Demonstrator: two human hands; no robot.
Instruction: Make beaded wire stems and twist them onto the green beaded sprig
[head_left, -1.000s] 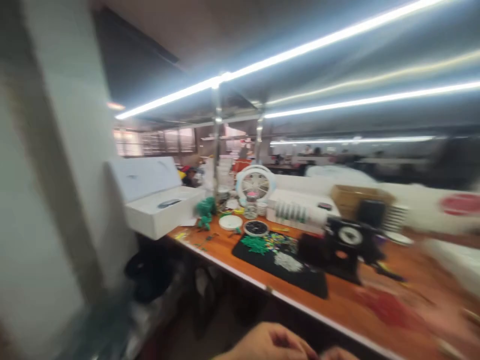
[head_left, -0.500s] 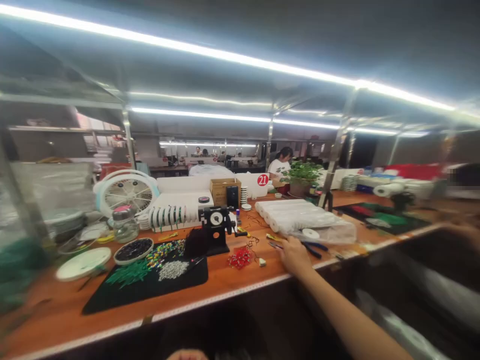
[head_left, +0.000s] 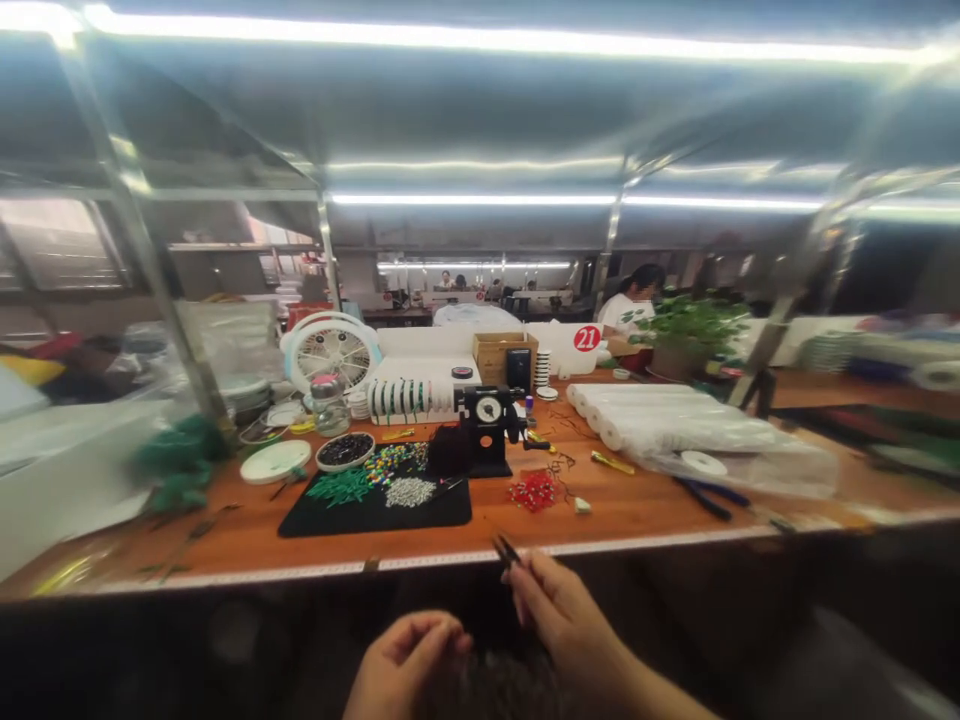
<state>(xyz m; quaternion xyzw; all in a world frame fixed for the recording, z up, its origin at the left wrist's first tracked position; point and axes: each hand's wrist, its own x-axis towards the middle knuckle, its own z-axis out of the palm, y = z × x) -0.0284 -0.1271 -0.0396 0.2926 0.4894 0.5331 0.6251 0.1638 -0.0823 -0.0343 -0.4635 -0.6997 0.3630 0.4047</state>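
My right hand (head_left: 559,605) is closed around a small dark tool with two pointed tips (head_left: 506,549). The tips point up and away from me, just over the table's front edge. To its left and lower, my left hand (head_left: 412,660) has its thumb and fingers pinched together; anything between them is too small or blurred to make out. Beyond the hands, a pile of red pieces (head_left: 532,490) lies on the wooden table (head_left: 495,515), with a small whitish block (head_left: 583,506) close by.
A black mat (head_left: 442,515) carries green, multicoloured and silvery small parts. Behind it stand a black hand-crank machine (head_left: 487,430), a row of spools (head_left: 409,398) and a fan (head_left: 335,355). Plastic-wrapped white rolls (head_left: 660,425) and blue-handled pliers (head_left: 705,497) lie on the right.
My right hand has left the tabletop beside the pliers and come back toward me, now carrying the small dark tool. My left hand has risen further into view. The view has turned right.
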